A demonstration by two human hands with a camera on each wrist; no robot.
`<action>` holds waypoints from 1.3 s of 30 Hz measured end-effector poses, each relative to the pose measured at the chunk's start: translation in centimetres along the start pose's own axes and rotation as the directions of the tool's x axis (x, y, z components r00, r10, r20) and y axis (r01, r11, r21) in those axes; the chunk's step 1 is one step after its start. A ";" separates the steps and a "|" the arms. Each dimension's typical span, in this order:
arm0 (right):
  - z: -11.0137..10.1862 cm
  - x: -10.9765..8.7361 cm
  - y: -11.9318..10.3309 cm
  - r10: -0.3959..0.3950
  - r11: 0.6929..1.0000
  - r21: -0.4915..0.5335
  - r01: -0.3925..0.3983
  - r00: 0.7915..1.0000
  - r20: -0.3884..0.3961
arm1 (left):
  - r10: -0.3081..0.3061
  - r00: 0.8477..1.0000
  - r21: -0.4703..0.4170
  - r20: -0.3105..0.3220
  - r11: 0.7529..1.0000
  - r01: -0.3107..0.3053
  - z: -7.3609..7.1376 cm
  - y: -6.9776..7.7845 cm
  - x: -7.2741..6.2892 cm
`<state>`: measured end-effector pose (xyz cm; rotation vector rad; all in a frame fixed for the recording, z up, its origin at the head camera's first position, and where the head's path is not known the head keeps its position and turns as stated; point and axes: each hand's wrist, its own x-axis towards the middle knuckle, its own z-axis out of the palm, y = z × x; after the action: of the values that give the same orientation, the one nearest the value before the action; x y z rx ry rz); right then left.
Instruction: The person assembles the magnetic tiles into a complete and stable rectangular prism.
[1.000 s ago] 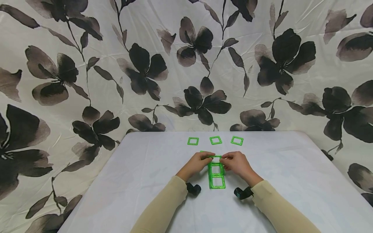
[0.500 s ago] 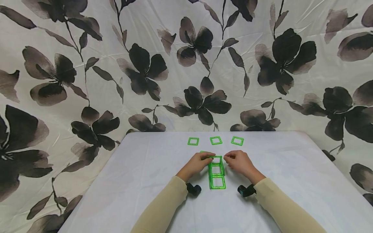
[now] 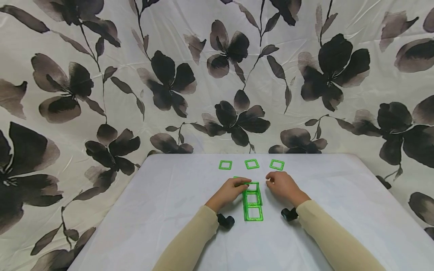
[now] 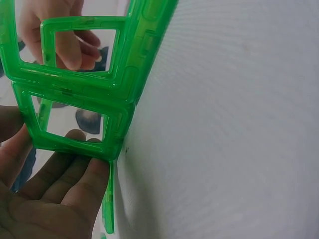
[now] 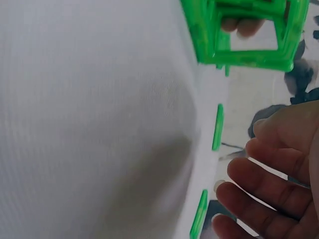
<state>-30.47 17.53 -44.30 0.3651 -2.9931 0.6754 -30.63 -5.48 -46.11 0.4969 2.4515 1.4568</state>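
Observation:
Several see-through green square magnetic tiles, open in the middle, are joined into a standing structure point(image 3: 253, 219) on the white table. My left hand point(image 3: 228, 194) grips its far left end; in the left wrist view the fingertips press the edge of a tile point(image 4: 70, 145), with the thumb point(image 4: 9, 122) on the other side. To the right of the structure, apart from it, is my right hand point(image 3: 284, 187), fingers loosely bent and holding nothing. The right wrist view shows those fingers point(image 5: 264, 179) below the structure's end point(image 5: 249, 59).
Three loose green tiles lie in a row at the back: left point(image 3: 225, 168), middle point(image 3: 252, 168) and right point(image 3: 277, 168). A floral cloth point(image 3: 190, 124) hangs behind the white table point(image 3: 152, 226). Black cameras point(image 3: 226, 222) are worn on both wrists.
My right hand has let go of the structure's right side and moved right and slightly away from me. The left hand and the tiles stay where they were.

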 end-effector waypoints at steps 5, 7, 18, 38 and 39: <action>0.2 1.1 0.9 -0.005 0.995 -0.098 0.006 1.000 0.010 | 0.006 1.000 -0.009 0.005 1.000 -0.006 -0.1 -0.1 0.0; 0.1 1.3 1.1 -0.006 0.993 -0.120 0.007 1.000 0.009 | 0.006 1.000 -0.008 0.006 1.000 -0.006 -0.1 -0.1 0.0; -0.1 2.4 2.0 0.036 0.987 -0.156 -0.030 0.999 0.034 | 0.007 1.000 -0.015 0.012 1.000 -0.007 -0.1 -0.1 -0.2; 0.1 3.8 3.8 0.112 0.985 -0.140 -0.097 0.988 0.105 | 0.034 0.999 0.002 0.014 0.999 -0.034 -0.1 -0.2 -0.3; 0.2 3.8 3.9 0.114 0.985 -0.141 -0.098 0.987 0.111 | 0.035 0.999 0.003 0.015 0.999 -0.035 -0.1 -0.2 -0.3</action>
<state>-35.10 20.00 -45.67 0.2475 -3.1684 0.4697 -30.42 -5.79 -46.24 0.5513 2.4458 1.4581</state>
